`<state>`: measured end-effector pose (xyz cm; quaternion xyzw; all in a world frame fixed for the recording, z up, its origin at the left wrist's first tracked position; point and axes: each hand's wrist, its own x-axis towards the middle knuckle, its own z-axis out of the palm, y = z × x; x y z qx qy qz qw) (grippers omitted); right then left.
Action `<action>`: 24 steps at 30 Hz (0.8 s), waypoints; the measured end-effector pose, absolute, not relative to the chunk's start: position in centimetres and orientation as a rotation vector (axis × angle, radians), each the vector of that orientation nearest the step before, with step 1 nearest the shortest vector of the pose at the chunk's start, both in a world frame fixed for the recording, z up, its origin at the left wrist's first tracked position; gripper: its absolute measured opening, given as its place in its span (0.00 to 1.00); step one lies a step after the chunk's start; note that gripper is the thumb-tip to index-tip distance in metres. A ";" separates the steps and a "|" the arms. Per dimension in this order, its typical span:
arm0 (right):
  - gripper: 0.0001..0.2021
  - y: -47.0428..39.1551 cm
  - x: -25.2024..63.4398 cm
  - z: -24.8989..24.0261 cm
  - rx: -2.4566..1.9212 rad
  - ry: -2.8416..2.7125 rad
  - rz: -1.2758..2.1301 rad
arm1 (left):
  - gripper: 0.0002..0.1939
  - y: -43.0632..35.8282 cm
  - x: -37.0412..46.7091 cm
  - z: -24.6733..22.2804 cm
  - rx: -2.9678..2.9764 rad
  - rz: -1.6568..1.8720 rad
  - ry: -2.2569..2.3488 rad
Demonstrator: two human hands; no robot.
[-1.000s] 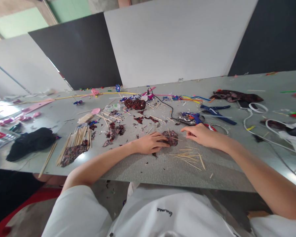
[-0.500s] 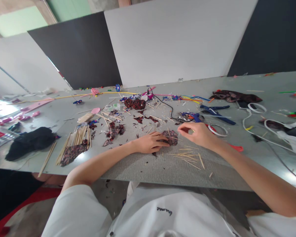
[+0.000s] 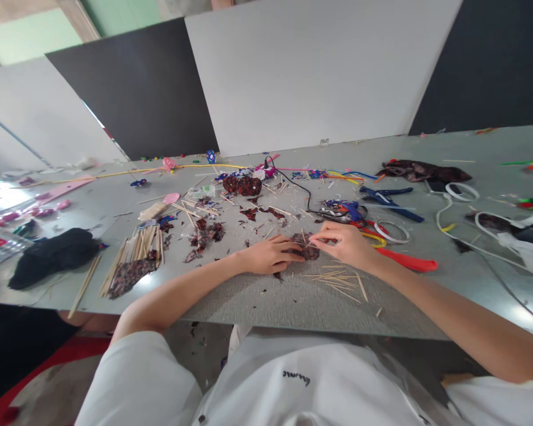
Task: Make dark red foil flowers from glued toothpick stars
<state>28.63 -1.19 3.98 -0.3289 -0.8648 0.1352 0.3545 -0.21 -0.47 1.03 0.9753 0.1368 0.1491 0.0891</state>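
My left hand (image 3: 273, 254) rests on the table with curled fingers gripping the left side of a dark red patterned piece (image 3: 311, 253), which looks like fabric or film. Thin wooden sticks show on top of that piece. From the right, my right hand (image 3: 340, 244) reaches over it, thumb and forefinger pinched around a thin wooden stick (image 3: 310, 241). Part of the piece is hidden under both hands. Just in front of my right hand lies a loose heap of wooden sticks (image 3: 337, 278).
Further left, a patterned bundle (image 3: 133, 277) holds more sticks beside a black cloth (image 3: 55, 257). Behind my hands are dark red scraps (image 3: 206, 234) and a round patterned object (image 3: 243, 186). Blue-handled pliers (image 3: 388, 200), a white ring (image 3: 391, 232) and a red strip (image 3: 406, 260) lie right.
My right hand has moved left and onto the patterned piece, its pinched fingertips now at the sticks there. More of the red strip shows. My left hand has stayed in place.
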 end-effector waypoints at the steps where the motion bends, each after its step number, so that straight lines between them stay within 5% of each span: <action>1: 0.12 -1.2 28.6 4.0 -0.843 -2.230 0.346 | 0.23 -0.5 -0.2 1.0 2.901 0.442 0.410; 24: 0.13 -1.0 28.9 3.6 -0.792 -2.267 0.277 | 0.23 -0.5 -0.1 1.0 2.910 0.443 0.403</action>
